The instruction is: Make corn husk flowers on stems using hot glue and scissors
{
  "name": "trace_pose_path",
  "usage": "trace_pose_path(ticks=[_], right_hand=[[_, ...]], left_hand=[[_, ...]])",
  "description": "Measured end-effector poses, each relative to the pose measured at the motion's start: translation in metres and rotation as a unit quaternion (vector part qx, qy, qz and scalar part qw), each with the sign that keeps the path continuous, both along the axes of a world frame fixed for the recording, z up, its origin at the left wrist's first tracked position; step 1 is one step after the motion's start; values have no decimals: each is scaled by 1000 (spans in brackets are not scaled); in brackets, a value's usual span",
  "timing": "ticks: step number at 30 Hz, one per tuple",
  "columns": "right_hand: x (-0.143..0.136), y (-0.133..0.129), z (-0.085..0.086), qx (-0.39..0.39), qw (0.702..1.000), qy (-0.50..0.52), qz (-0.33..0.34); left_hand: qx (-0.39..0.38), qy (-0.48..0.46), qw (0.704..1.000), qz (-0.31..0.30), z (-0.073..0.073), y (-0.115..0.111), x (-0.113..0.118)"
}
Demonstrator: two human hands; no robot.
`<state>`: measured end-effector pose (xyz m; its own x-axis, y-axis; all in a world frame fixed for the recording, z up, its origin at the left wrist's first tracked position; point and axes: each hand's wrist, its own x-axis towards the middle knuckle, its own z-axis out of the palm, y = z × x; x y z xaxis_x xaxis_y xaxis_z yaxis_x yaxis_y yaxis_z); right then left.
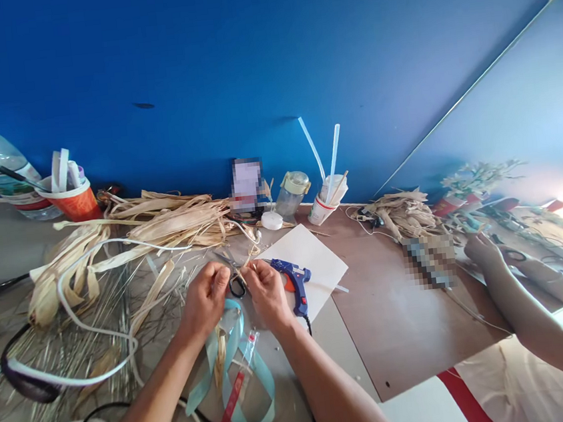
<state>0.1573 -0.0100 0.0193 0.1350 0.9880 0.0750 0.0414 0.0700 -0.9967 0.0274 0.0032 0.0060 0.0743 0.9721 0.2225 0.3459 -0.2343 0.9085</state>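
On the left of the table [372, 309], we have dry husks [167, 224] in a loose pile. Our left hand [206, 299] has its thumb and fingertips pressed together; we cannot tell whether anything sits between them. The scissors [236, 276] lie in the gap between our hands, long axis running away from us, blades pointing away and slightly left, finger loops nearest us. Our right hand [268, 291] pinches a thin tan strip [240, 277] at its fingertips, directly over the scissors; the strip is on our left hand's side of the grip, and its far end is too small to trace. The blue ribbon [266, 377] lies in loops on our side of the scissors. Just right of our right hand, the glue gun [298, 286] rests partly on the white sheet [320, 264], handle towards us
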Motion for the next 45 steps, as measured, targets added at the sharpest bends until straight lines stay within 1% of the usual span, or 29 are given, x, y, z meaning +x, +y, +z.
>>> trace_pose_path(ticks=[3,8,12,15,17,18,20,23,25,27,28,30,32,34,35,37,40,42,45], right_hand=[[1,0,-1,-5,1000,-4,1],[-1,2,-3,4,1000,6,2],[-1,2,-3,3,1000,-4,15],[3,-1,0,-5,1000,0,14],[5,-4,1,-14,1000,-12,-5],[6,-5,1,-17,999,-35,-15],[7,-8,2,-21,993,-119,-13],[2,-11,4,-2,966,-258,33],[-2,-12,5,24,953,-295,70],[-4,-12,4,38,955,-279,90],[-5,-11,3,33,962,-255,90],[-4,-9,1,2,982,-176,67],[-2,-6,-2,-32,996,-75,38],[0,-4,-4,-47,998,22,31],[1,-3,-4,-45,997,53,33],[1,-2,-4,-37,996,70,31],[-1,-1,-3,-39,998,44,27],[-2,-2,-1,-53,997,46,35],[-4,-2,-1,-68,995,54,39]], left_hand=[[22,-4,1000,0,3,0,-1],[24,36,999,-16,4,1,2],[31,22,999,-18,4,1,3],[-22,-11,1000,3,6,2,1],[-64,-48,996,26,8,3,-1],[-77,-71,994,39,9,4,-3],[-85,-125,987,59,9,6,-6],[-82,-202,972,85,8,10,-10],[-83,-239,963,93,6,13,-11],[-91,-275,953,94,4,15,-11],[-96,-293,947,91,2,15,-10],[-106,-324,937,74,-1,16,-10],[-112,-341,932,50,-3,16,-10],[-118,-345,931,31,-3,16,-9],[-122,-346,930,27,-3,15,-9],[-130,-350,927,28,0,14,-8],[-128,-359,923,48,5,15,-7],[-119,-366,921,60,7,15,-8],[-122,-379,916,50,8,15,-10]])
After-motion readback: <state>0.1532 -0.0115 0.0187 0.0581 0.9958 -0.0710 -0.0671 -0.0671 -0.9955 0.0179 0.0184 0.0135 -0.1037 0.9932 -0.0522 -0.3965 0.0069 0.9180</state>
